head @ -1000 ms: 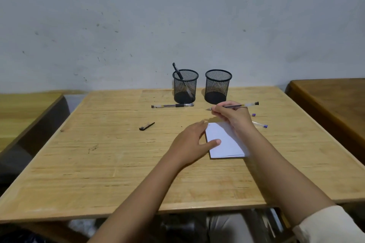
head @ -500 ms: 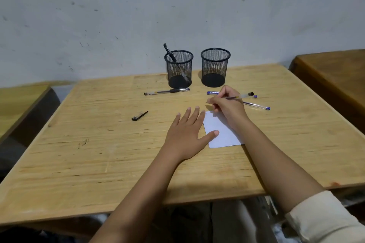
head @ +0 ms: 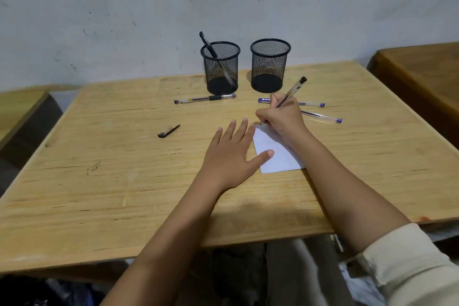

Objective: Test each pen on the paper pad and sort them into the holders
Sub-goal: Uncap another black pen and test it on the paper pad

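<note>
My right hand grips a clear pen with a black end, its tip touching the top left corner of the white paper pad. My left hand lies flat on the table, thumb pressing the pad's left edge. Two black mesh holders stand at the back: the left holder has one black pen leaning in it, the right holder looks empty. A black pen lies in front of the left holder. Two blue-capped pens lie behind my right hand, partly hidden.
A black pen cap lies on the wooden table left of my left hand. Another wooden table stands to the right, and one more at the left edge. A grey wall rises behind the holders.
My right hand has tilted the pen from lying nearly level to steep and brought its tip down onto the pad. My left hand has flattened beside the pad. The camera has tilted downward.
</note>
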Demonstrator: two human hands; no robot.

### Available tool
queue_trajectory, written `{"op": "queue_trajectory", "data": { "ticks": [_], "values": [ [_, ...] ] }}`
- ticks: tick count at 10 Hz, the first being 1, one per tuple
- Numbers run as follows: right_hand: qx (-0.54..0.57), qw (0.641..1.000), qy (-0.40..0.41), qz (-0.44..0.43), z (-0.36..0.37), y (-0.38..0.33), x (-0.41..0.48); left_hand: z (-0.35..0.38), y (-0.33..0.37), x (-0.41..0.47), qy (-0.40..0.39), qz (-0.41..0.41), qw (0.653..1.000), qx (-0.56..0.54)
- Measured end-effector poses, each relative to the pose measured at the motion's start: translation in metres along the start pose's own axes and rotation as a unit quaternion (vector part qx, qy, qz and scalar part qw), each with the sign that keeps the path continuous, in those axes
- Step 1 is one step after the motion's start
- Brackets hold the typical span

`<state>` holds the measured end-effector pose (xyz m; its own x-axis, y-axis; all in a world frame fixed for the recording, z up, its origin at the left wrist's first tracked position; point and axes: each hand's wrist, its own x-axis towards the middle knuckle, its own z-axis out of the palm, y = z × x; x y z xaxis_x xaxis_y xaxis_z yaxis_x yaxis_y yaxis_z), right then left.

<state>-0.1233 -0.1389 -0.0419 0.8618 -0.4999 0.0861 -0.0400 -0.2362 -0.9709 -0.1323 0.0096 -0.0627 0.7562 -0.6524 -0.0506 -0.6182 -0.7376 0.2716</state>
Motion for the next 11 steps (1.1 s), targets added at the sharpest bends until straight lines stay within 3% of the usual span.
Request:
{"op": "queue_trajectory", "data": {
  "ticks": [11],
  "values": [
    [0.007, 0.999, 0.028, 0.027, 0.0017, 0.0028, -0.0003, 0.001, -0.0001, -0.0001, 0.001, 0.0, 1.0, -0.008]
  ]
}}
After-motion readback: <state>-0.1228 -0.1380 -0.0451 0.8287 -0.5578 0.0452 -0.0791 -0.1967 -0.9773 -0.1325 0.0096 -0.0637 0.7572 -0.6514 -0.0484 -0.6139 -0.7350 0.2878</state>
